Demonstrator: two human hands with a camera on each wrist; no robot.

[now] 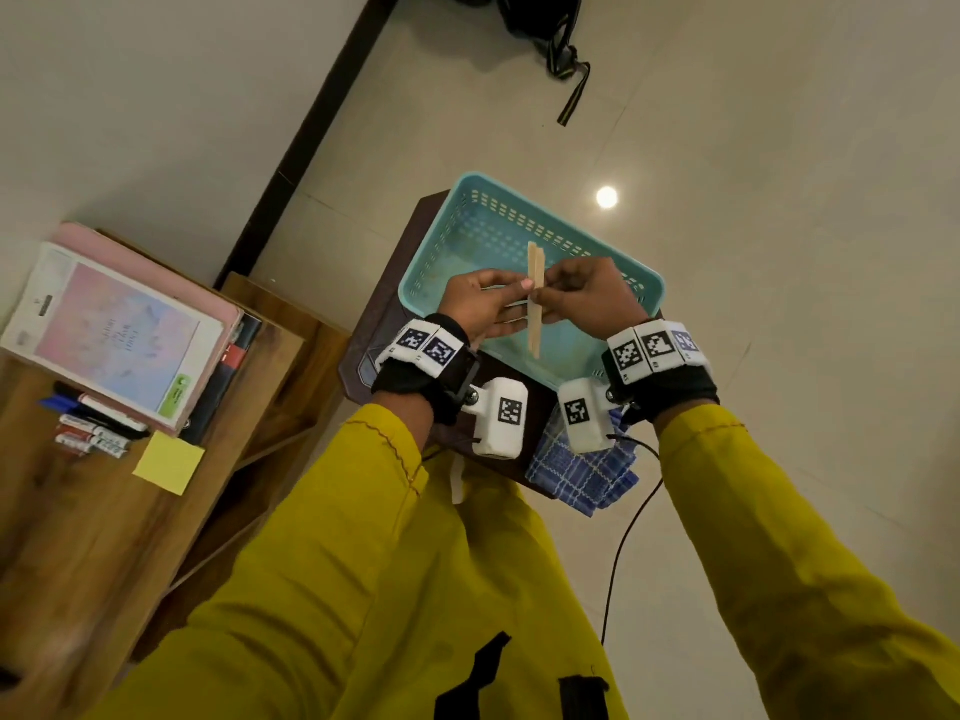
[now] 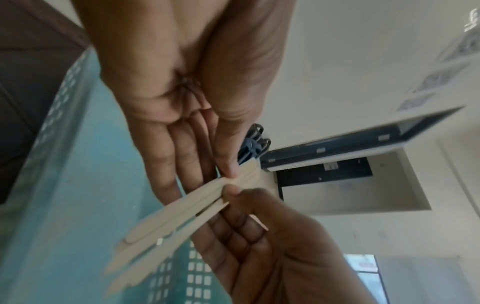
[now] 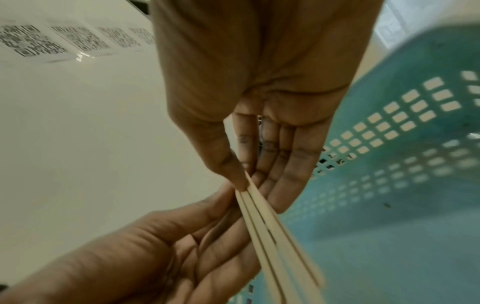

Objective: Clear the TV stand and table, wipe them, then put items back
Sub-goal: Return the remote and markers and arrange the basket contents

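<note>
A bundle of flat wooden sticks (image 1: 535,262) stands upright above a teal plastic basket (image 1: 493,220), which sits on a small dark table (image 1: 384,324). My left hand (image 1: 511,293) pinches the bundle from the left. My right hand (image 1: 553,291) pinches it from the right, at the same height. In the left wrist view the sticks (image 2: 182,216) fan out slightly below the left thumb and fingertips (image 2: 230,174). The right wrist view shows the right thumb pressed on the sticks (image 3: 272,236), with the basket (image 3: 389,185) behind. Nothing else shows inside the basket.
A blue checked cloth (image 1: 582,470) lies on the table's near corner. To the left, a wooden stand (image 1: 104,537) carries stacked books (image 1: 114,330), several markers (image 1: 93,428) and yellow sticky notes (image 1: 169,462). A black bag (image 1: 545,23) lies on the tiled floor beyond.
</note>
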